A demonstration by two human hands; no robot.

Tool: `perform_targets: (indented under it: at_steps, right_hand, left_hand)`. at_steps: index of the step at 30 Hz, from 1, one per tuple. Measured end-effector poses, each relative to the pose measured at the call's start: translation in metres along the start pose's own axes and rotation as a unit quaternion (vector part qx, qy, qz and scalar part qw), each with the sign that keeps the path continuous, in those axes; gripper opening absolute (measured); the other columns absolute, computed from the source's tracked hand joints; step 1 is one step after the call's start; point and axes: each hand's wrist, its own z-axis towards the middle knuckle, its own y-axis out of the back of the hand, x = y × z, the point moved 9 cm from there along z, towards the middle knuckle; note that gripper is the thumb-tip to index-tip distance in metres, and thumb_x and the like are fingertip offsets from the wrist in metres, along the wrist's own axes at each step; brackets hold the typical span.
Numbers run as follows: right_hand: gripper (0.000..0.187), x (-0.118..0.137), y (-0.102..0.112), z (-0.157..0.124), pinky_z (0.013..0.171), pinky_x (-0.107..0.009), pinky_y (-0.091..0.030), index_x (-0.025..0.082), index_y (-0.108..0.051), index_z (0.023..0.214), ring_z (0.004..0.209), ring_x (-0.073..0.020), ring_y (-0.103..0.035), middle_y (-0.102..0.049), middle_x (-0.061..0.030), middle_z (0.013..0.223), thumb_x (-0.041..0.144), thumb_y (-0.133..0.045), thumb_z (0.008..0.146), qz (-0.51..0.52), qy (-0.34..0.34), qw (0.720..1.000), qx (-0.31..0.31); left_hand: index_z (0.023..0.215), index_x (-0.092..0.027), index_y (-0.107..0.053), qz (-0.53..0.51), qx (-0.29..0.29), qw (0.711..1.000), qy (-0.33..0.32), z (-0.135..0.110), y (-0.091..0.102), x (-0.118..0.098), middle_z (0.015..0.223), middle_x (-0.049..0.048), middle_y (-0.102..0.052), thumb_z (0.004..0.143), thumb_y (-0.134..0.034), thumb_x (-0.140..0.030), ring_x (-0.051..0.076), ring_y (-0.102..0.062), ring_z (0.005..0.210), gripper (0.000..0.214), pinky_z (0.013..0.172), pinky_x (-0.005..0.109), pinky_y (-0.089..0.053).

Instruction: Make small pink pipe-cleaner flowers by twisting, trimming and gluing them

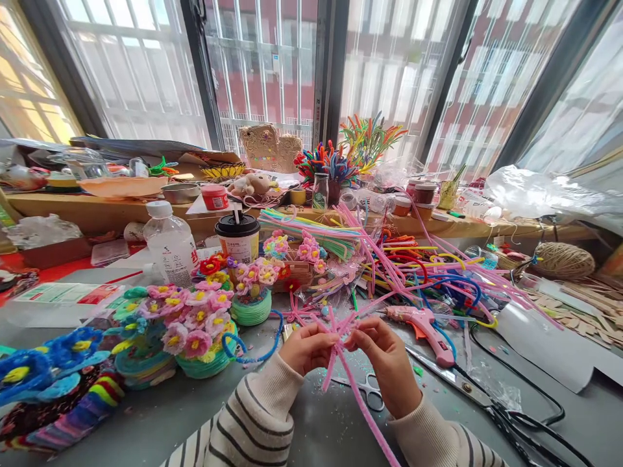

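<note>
Head view is showing you twisting a pink pipe cleaner bundle (335, 325) just above the table (316, 431), your left hand (306, 347) and right hand (384, 357) each holding it in a closed grip, and the next twist is probably calling for a steady pinch at its crossing.

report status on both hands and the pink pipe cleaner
Left hand and right hand both shut on pink pipe cleaner, tail trailing toward camera. Scissors lie beneath, glue gun beside right hand.

Pink pipe cleaner (335, 324): fuzzy, matt. My sleeve (263, 415): knit cloth. Desk (311, 428): smooth, matt. Glue gun (424, 324): glossy plastic. Twine ball (563, 261): rough fibre.
</note>
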Motion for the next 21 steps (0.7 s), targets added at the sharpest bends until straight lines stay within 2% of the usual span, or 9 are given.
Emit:
perform_targets:
  at_steps: [3,6,8,11,15,19,21]
  right_hand:
    - [0.010,0.009,0.004,-0.002,0.058,-0.027,-0.045,0.016,-0.054,0.072,0.057,-0.0127,-0.056,-0.060,-0.0003,0.060,0.025,-0.055,0.068,-0.131,0.056,0.990,-0.006]
    - [0.008,0.025,0.003,-0.007,0.061,-0.028,-0.046,0.016,-0.057,0.075,0.063,-0.0142,-0.056,-0.061,-0.0029,0.068,0.021,-0.053,0.070,-0.271,0.148,0.951,-0.015]
    - [0.010,0.036,0.000,-0.011,0.064,-0.028,-0.046,0.017,-0.057,0.078,0.068,-0.0147,-0.056,-0.061,-0.0039,0.074,0.018,-0.051,0.071,-0.326,0.208,0.922,-0.015]
    - [0.015,0.044,-0.006,-0.016,0.065,-0.027,-0.046,0.018,-0.056,0.084,0.071,-0.0143,-0.055,-0.060,-0.0046,0.078,0.014,-0.047,0.073,-0.355,0.261,0.898,-0.003]
    - [0.017,0.049,-0.009,-0.020,0.066,-0.027,-0.047,0.016,-0.056,0.087,0.077,-0.0146,-0.054,-0.057,-0.0068,0.084,0.012,-0.044,0.074,-0.367,0.285,0.885,0.000]
    - [0.019,0.051,-0.013,-0.025,0.063,-0.024,-0.047,0.016,-0.055,0.089,0.070,-0.0128,-0.055,-0.058,-0.0050,0.078,0.010,-0.046,0.073,-0.403,0.316,0.859,-0.016]
    - [0.019,0.053,-0.011,-0.027,0.060,-0.023,-0.048,0.016,-0.053,0.090,0.065,-0.0113,-0.057,-0.059,-0.0036,0.075,0.010,-0.048,0.072,-0.411,0.327,0.850,-0.045]
  left_hand:
    - [0.052,-0.013,-0.050,0.002,-0.015,1.000,0.002,0.002,0.003,0.002,0.042,-0.0029,-0.055,0.046,-0.070,-0.023,0.005,-0.048,0.038,0.023,0.042,0.016,-0.038]
    - [0.054,-0.012,-0.052,-0.001,-0.025,1.000,-0.014,0.004,0.004,0.002,0.046,-0.0009,-0.058,0.043,-0.071,-0.026,0.009,-0.055,0.043,0.026,0.045,0.019,-0.042]
    - [0.057,-0.011,-0.055,-0.008,-0.032,0.999,-0.025,0.004,0.003,0.001,0.051,0.0014,-0.061,0.040,-0.072,-0.028,0.012,-0.058,0.048,0.029,0.049,0.021,-0.044]
    - [0.058,-0.009,-0.059,-0.011,-0.042,0.999,-0.034,0.003,0.003,-0.001,0.054,0.0038,-0.063,0.037,-0.073,-0.029,0.012,-0.059,0.050,0.032,0.051,0.022,-0.046]
    - [0.058,-0.010,-0.062,-0.011,-0.055,0.998,-0.035,0.001,0.004,-0.003,0.054,0.0035,-0.064,0.038,-0.073,-0.029,0.012,-0.059,0.051,0.030,0.052,0.021,-0.046]
    - [0.058,-0.010,-0.063,-0.029,-0.056,0.998,-0.027,0.001,0.005,-0.002,0.057,0.0034,-0.065,0.038,-0.073,-0.026,0.012,-0.060,0.055,0.028,0.057,0.021,-0.048]
    - [0.058,-0.010,-0.063,-0.041,-0.061,0.997,-0.026,0.001,0.007,-0.002,0.058,0.0035,-0.065,0.038,-0.073,-0.024,0.013,-0.060,0.057,0.027,0.058,0.022,-0.048]
